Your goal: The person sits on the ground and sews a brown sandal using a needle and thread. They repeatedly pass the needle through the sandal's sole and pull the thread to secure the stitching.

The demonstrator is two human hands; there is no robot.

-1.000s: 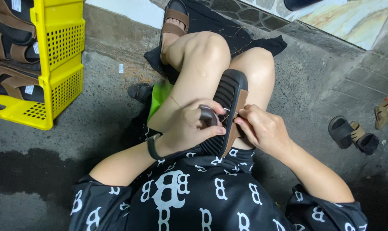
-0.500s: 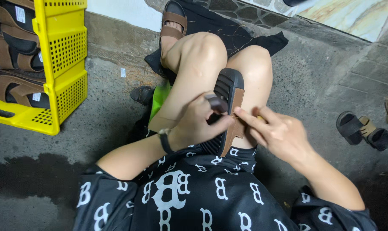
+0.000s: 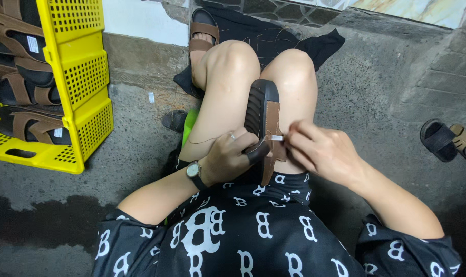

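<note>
A: Nearest us, black printed shirt (image 3: 233,241), and the left hand (image 3: 228,156), wristwatch (image 3: 193,170) on it, is closed round the lower end of a black-soled sandal (image 3: 257,115) with brown straps. Firm hold, thumb over the strap side.

B: And the right hand (image 3: 323,154)?

A: Fingertips pinched shut on a small white tag (image 3: 277,137) at the brown strap, just where the two hands meet. That looks like the step in hand: working the tag at the strap while the left hand steadies the shoe.

B: So what does the next move want?

A: My judgement: a fine pinch kept exactly at the strap edge, and the left hand holding firm so the sole doesn't twist.

B: Where's the sandal sitting, and which way does it run?

A: Between the person's raised knees, propped on its side edge, ridged sole facing the left knee, straps facing the right. Long axis runs away from the body, one rounded end pointing up toward the knees, the other buried in the left hand.

B: Further out?

A: Yellow plastic crate (image 3: 79,77) far left, stacked with matching sandals; another pair (image 3: 448,139) lies on the concrete at right.
</note>
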